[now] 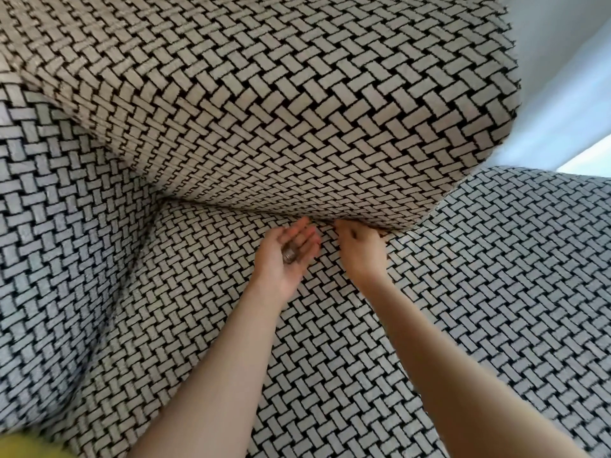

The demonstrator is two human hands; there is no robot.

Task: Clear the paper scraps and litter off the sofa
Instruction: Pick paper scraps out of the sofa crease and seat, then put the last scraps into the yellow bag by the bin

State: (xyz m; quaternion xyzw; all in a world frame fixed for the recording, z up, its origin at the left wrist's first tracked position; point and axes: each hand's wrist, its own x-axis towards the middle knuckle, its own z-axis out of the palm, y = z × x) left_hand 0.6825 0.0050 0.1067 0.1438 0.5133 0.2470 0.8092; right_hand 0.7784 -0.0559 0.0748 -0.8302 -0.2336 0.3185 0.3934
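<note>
While left hand (275,271) cradles scrap (290,255) open-palmed, right hand (362,248) at sofa (496,292) crease — grip unclear

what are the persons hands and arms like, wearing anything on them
Nothing worn that shows. The left hand and the right hand have no gloves, rings, watch or bracelet in view, and no sleeve shows on either arm up to the bottom edge of the picture.

single head-worn wide-angle view, aimed forward and down, close over sofa seat (363,342), facing crease under back cushion (264,110); seat filling lower frame, cushion upper; edges bent.
</note>
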